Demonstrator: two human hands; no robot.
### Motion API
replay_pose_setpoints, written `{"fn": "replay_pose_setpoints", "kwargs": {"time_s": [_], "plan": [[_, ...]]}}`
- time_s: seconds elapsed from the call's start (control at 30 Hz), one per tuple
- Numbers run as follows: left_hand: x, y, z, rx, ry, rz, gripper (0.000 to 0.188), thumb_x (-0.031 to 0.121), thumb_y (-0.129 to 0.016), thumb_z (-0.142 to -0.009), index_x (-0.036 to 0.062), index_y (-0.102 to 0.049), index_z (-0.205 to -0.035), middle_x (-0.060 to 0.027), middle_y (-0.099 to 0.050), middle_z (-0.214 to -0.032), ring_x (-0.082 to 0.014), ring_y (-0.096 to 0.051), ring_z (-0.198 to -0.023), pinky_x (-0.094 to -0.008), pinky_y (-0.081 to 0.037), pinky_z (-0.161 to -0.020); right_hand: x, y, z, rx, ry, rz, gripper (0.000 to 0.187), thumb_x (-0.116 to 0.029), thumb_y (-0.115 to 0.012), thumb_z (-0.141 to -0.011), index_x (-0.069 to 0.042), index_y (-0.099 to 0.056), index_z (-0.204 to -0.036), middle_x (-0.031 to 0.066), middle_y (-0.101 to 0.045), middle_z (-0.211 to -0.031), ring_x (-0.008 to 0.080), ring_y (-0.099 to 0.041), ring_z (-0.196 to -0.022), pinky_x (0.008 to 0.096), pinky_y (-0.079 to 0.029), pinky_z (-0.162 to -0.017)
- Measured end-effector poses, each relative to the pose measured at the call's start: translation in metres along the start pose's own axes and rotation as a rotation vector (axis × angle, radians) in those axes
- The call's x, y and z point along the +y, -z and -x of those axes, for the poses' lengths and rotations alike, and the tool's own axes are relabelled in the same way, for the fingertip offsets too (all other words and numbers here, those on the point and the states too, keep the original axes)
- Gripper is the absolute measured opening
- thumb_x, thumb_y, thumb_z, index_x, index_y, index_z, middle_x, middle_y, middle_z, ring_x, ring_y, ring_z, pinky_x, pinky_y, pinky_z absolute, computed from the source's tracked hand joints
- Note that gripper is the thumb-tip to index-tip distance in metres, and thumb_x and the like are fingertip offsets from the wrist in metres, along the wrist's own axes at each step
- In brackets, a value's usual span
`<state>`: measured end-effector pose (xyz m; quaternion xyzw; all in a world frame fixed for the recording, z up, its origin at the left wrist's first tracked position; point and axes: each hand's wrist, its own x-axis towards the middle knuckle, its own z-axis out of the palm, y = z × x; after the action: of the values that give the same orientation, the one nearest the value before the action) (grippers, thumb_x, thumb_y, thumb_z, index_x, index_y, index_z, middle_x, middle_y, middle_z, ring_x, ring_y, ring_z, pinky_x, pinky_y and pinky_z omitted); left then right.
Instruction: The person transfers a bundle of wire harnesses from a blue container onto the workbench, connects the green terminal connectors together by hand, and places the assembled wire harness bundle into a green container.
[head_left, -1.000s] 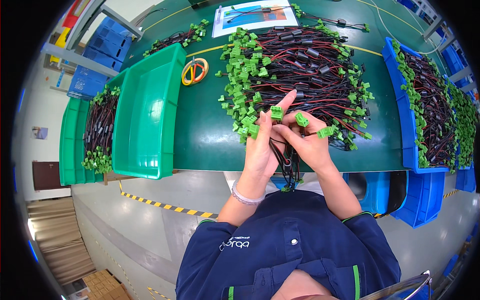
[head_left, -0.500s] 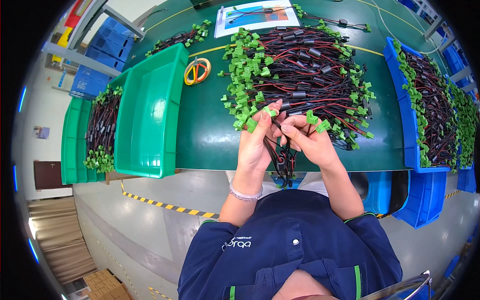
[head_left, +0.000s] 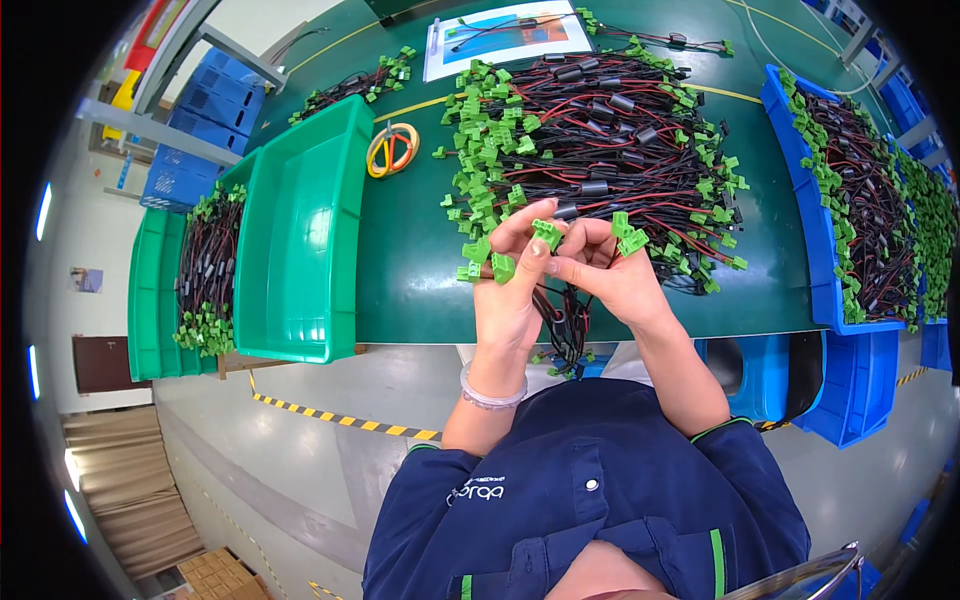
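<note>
My left hand [head_left: 510, 300] is closed on wire harnesses; a green connector [head_left: 546, 233] stands between its thumb and fingertips, and several more green plugs stick out at its left side. My right hand [head_left: 618, 280] is closed on harness wires too, its thumb touching beside that connector. Two green connectors [head_left: 628, 238] show above its fingers. The bundle of black wires [head_left: 568, 318] hangs down between my palms, past the table edge. Just beyond my hands lies a large pile of black and red wire harnesses [head_left: 610, 130] with green ends and black cylinders.
On the left stand a green bin [head_left: 305, 220] and another green tray [head_left: 150, 290] with harnesses. Scissors [head_left: 388, 155] with an orange and yellow handle lie beside a tape roll [head_left: 408, 145]. A blue bin [head_left: 800, 210] of harnesses is at right. A printed sheet [head_left: 440, 55] lies at the back.
The green connector at my left fingertips has turned more upright, and my right thumb has come closer to it. More plugs show at the left hand's side. The whole view has shifted slightly.
</note>
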<state>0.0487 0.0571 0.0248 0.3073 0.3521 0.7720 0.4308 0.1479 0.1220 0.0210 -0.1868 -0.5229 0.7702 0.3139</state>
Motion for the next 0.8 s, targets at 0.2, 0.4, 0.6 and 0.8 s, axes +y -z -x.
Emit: {"fn": "replay_pose_setpoints", "kwargs": {"time_s": [0.2,0.4,0.6,0.8], "plan": [[0.001,0.007,0.001,0.201,0.339,0.549,0.025,0.022,-0.055,-0.081,0.0042,-0.051,-0.099,-0.0070,-0.055,-0.091,-0.0149,-0.052,-0.088,-0.0278,-0.042,-0.079,-0.003,-0.003,0.003,-0.055,0.009,0.078,0.016,-0.003,-0.062,-0.074,-0.005,-0.048,-0.067,-0.0056,-0.046,-0.068,0.0000,-0.041,-0.061,0.0152,-0.032,-0.052],[0.007,-0.004,0.000,0.170,0.379,0.621,0.024,0.023,-0.055,-0.082,0.0066,-0.051,-0.099,-0.0059,-0.056,-0.090,-0.0151,-0.051,-0.087,-0.0277,-0.041,-0.080,-0.010,-0.001,0.007,0.006,0.121,0.283,0.012,-0.005,-0.059,-0.076,-0.004,-0.048,-0.072,-0.0051,-0.045,-0.068,0.0010,-0.040,-0.063,0.0162,-0.033,-0.054],[0.007,-0.009,0.000,0.199,0.344,0.301,0.020,0.019,-0.056,-0.081,0.0084,-0.053,-0.097,-0.0081,-0.054,-0.104,-0.0152,-0.049,-0.094,-0.0279,-0.041,-0.081,-0.010,-0.009,0.011,0.083,0.312,0.399,0.030,-0.008,-0.070,-0.065,0.000,-0.054,-0.089,-0.0040,-0.045,-0.064,0.0043,-0.035,-0.055,0.0196,-0.032,-0.050],[0.009,-0.008,0.002,-0.089,0.273,0.375,0.028,0.011,-0.059,-0.078,0.0042,-0.053,-0.104,-0.0113,-0.050,-0.113,-0.0211,-0.041,-0.111,-0.0333,-0.036,-0.091,-0.012,-0.004,0.016,0.063,0.422,0.655,0.016,-0.008,-0.064,-0.070,-0.001,-0.057,-0.083,0.0081,-0.054,-0.065,0.0207,-0.053,-0.055,0.0286,-0.042,-0.051]]}}
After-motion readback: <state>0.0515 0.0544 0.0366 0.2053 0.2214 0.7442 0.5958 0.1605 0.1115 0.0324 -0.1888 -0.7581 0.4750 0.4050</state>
